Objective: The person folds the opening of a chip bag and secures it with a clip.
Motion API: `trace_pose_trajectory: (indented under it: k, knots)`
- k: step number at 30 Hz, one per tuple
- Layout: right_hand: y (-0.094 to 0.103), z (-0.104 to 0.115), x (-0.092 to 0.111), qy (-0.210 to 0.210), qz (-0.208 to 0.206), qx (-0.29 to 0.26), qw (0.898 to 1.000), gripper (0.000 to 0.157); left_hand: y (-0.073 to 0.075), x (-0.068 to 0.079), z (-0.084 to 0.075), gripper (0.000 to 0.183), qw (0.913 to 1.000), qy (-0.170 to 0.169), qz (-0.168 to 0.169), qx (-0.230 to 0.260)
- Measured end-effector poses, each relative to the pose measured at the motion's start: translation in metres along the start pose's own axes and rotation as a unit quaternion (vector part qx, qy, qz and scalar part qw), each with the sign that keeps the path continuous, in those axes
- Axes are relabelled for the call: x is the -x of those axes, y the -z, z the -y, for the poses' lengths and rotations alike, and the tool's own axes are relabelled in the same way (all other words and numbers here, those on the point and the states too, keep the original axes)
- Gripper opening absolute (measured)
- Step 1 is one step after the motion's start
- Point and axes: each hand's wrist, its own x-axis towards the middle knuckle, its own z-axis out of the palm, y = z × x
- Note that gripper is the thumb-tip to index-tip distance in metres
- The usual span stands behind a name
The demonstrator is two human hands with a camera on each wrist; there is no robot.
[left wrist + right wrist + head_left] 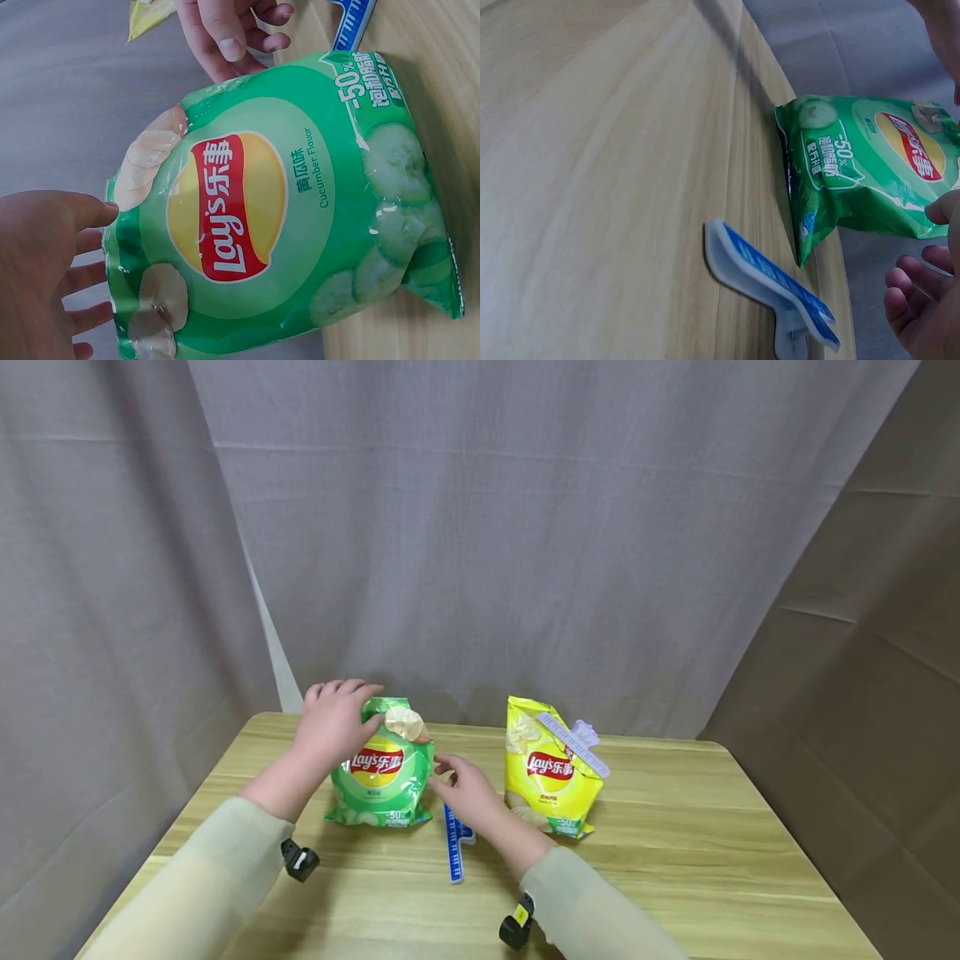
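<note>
A green Lay's chip bag [382, 793], cucumber flavor, stands upright on the table. My left hand [330, 722] is at its top left corner; in the left wrist view the thumb tip overlaps the top edge and the fingers [86, 277] spread along it. Beside the bag's right edge is my right hand [468, 789], its thumb right at the edge and its other fingers loosely bent below, seen in the right wrist view. A blue and white sealing clip [765, 270] lies on the table below the right hand, close to the bag's bottom corner.
To the right stands a yellow Lay's bag [525, 785] with a light purple clip [573, 743] fastened aslant across its top right corner. The wooden table [675, 860] ends at a grey curtain [480, 568] behind the bags. A brown cloth [862, 693] hangs on the right.
</note>
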Motion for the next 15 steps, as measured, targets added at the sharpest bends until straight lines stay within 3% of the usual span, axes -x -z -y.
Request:
trace_pose_trajectory:
  k: [15]
  knots:
    - [-0.0085, 0.001, -0.0073, -0.007, -0.002, -0.003, 1.0, 0.03, -0.0009, -0.0054, -0.0018, 0.042, 0.9999, 0.004, 0.013, -0.009]
